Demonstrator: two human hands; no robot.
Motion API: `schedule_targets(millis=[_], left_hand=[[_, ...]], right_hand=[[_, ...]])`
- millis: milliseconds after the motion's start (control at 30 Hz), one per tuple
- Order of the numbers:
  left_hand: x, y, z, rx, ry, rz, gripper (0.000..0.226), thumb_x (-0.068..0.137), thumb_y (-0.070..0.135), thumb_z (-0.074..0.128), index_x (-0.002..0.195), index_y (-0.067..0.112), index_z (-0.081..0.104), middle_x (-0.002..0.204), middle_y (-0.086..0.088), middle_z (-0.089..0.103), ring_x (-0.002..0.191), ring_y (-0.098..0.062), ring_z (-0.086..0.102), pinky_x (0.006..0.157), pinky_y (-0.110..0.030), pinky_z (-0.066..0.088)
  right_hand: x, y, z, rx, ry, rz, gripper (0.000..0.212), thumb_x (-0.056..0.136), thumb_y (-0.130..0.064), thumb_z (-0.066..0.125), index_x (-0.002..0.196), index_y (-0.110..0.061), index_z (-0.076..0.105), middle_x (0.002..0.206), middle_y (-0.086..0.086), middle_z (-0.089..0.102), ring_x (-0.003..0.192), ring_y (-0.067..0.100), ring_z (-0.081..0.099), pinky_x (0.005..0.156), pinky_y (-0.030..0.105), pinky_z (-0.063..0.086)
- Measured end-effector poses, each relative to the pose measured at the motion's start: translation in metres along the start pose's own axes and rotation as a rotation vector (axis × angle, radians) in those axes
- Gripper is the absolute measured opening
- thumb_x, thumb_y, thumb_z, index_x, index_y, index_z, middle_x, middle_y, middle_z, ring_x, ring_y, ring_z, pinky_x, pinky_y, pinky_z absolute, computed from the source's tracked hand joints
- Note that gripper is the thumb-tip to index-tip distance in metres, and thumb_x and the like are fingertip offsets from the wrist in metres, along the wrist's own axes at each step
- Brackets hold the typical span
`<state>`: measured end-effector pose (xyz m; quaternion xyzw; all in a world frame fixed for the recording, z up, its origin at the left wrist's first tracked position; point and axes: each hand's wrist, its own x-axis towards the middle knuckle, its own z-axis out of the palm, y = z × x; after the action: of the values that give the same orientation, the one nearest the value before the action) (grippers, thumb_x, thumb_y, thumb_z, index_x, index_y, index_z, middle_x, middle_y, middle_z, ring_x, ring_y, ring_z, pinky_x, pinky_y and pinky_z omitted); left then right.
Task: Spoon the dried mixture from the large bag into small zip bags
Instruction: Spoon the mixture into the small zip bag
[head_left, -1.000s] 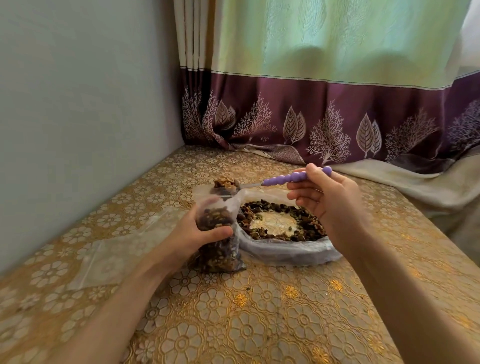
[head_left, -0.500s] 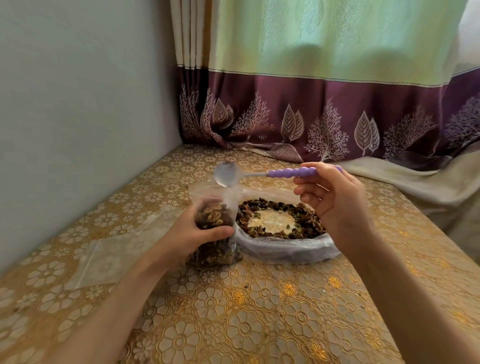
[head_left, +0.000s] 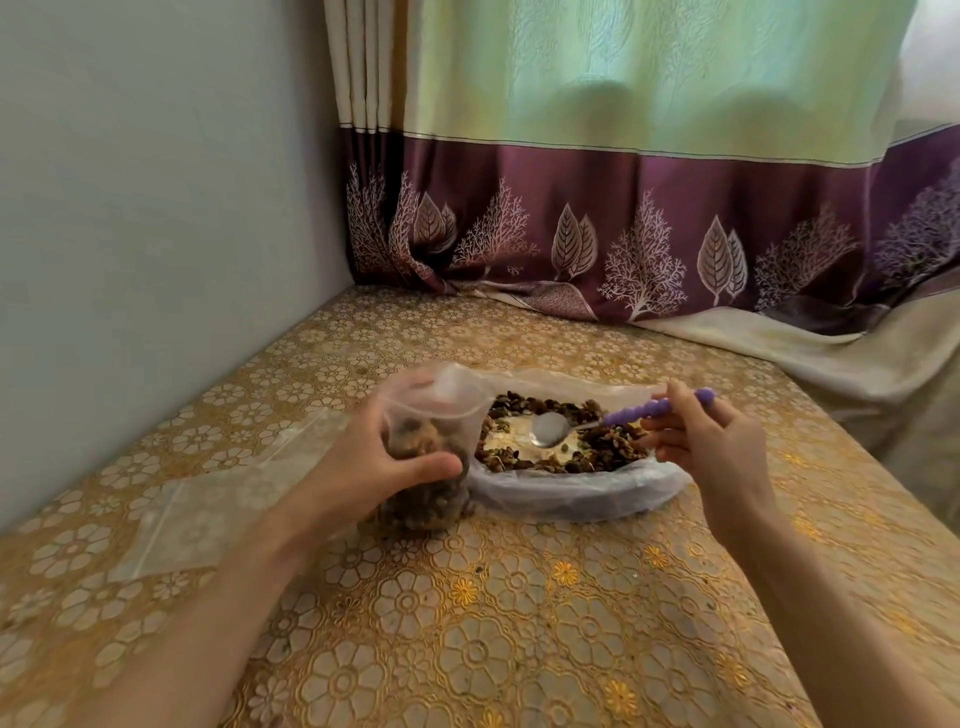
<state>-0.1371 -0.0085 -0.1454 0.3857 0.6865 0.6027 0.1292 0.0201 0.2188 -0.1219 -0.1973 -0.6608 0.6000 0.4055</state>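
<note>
A plain grey wall (head_left: 156, 208) is running along the left, meeting a curtain (head_left: 649, 93) in the corner. Daylight is glowing through the curtain's pale green top; its purple hem (head_left: 649, 218), printed with leaves and trees, is lying on the bench (head_left: 493, 623), which is wearing a gold floral cover.

We have open tablecloth (head_left: 519, 623) in front of us. The wall (head_left: 156, 208) closes our left, the curtain (head_left: 623, 234) the back; flat empty bags (head_left: 197, 514) lie left of the big bag (head_left: 571, 493).
</note>
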Motion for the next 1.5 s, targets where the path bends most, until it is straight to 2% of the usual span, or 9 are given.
schedule_targets(millis=[133, 300, 433, 533, 667, 767, 1033, 1233, 1500], left_hand=[[0.000, -0.010, 0.000, 0.007, -0.125, -0.122, 0.089, 0.029, 0.055, 0.086, 0.108, 0.051, 0.045, 0.115, 0.010, 0.053, 0.094, -0.009, 0.061, 0.068, -0.026, 0.057], [0.000, -0.015, -0.006, 0.025, -0.155, -0.119, 0.079, 0.037, 0.044, 0.088, 0.102, 0.062, 0.047, 0.116, 0.014, 0.048, 0.100, -0.011, 0.058, 0.073, -0.028, 0.055], [0.002, -0.018, -0.006, -0.012, -0.080, -0.089, 0.070, 0.043, 0.034, 0.085, 0.105, 0.043, 0.053, 0.105, 0.009, 0.060, 0.085, -0.001, 0.065, 0.059, -0.015, 0.053], [0.003, -0.020, -0.006, -0.010, -0.023, -0.101, 0.069, 0.040, 0.040, 0.083, 0.102, 0.038, 0.053, 0.098, 0.008, 0.066, 0.083, 0.004, 0.065, 0.060, -0.011, 0.051], [0.004, -0.022, -0.005, -0.023, -0.002, -0.125, 0.069, 0.039, 0.044, 0.086, 0.099, 0.040, 0.053, 0.098, 0.007, 0.066, 0.088, -0.005, 0.066, 0.063, -0.015, 0.052], [0.003, -0.022, -0.003, -0.039, -0.004, -0.124, 0.078, 0.027, 0.058, 0.087, 0.095, 0.043, 0.053, 0.091, 0.009, 0.068, 0.082, -0.001, 0.067, 0.061, -0.014, 0.052], [-0.001, -0.018, 0.000, -0.100, -0.007, -0.163, 0.081, 0.027, 0.073, 0.078, 0.098, 0.043, 0.052, 0.106, 0.004, 0.059, 0.084, -0.006, 0.066, 0.065, -0.022, 0.055], [0.000, -0.018, 0.001, -0.070, 0.027, -0.166, 0.046, 0.060, 0.048, 0.076, 0.099, 0.042, 0.052, 0.103, 0.008, 0.062, 0.082, 0.001, 0.065, 0.064, -0.013, 0.051], [-0.002, -0.011, 0.002, -0.067, 0.031, -0.133, 0.070, 0.042, 0.062, 0.073, 0.105, 0.040, 0.053, 0.093, 0.017, 0.067, 0.082, 0.004, 0.064, 0.062, -0.012, 0.051]], right_hand=[[0.001, 0.006, -0.003, -0.063, -0.059, 0.023, 0.024, 0.097, -0.017, 0.048, 0.082, -0.005, 0.063, 0.063, -0.002, 0.071, 0.051, 0.009, 0.059, 0.046, 0.016, 0.047], [0.000, 0.011, 0.003, -0.045, -0.179, 0.114, 0.033, 0.098, -0.017, 0.046, 0.081, 0.004, 0.065, 0.073, 0.009, 0.074, 0.056, 0.014, 0.060, 0.047, 0.016, 0.048], [-0.003, 0.012, 0.012, -0.003, -0.185, 0.175, 0.035, 0.097, -0.018, 0.048, 0.073, 0.000, 0.065, 0.064, 0.007, 0.072, 0.052, 0.012, 0.062, 0.046, 0.015, 0.049], [-0.002, 0.013, 0.015, 0.040, -0.117, 0.227, 0.034, 0.096, -0.020, 0.050, 0.074, 0.002, 0.065, 0.062, 0.010, 0.071, 0.053, 0.014, 0.064, 0.045, 0.016, 0.050], [0.001, 0.015, 0.013, 0.132, -0.044, 0.316, 0.033, 0.096, -0.018, 0.050, 0.077, 0.004, 0.064, 0.061, 0.011, 0.070, 0.050, 0.013, 0.066, 0.045, 0.016, 0.052], [0.004, 0.015, 0.010, 0.190, -0.017, 0.363, 0.032, 0.096, -0.018, 0.051, 0.078, 0.004, 0.065, 0.062, 0.013, 0.070, 0.052, 0.014, 0.066, 0.047, 0.016, 0.053], [0.014, -0.011, 0.012, 0.264, -0.041, 0.230, 0.031, 0.097, -0.022, 0.050, 0.081, 0.000, 0.064, 0.062, 0.008, 0.069, 0.055, 0.014, 0.065, 0.052, 0.018, 0.054], [0.017, -0.048, 0.031, 0.307, -0.124, 0.135, 0.034, 0.096, -0.025, 0.051, 0.076, -0.003, 0.067, 0.063, 0.007, 0.070, 0.056, 0.012, 0.066, 0.051, 0.017, 0.052], [0.005, -0.060, 0.057, 0.207, -0.388, 0.045, 0.026, 0.097, -0.011, 0.046, 0.082, 0.000, 0.064, 0.068, 0.007, 0.071, 0.061, 0.014, 0.065, 0.056, 0.019, 0.054]])
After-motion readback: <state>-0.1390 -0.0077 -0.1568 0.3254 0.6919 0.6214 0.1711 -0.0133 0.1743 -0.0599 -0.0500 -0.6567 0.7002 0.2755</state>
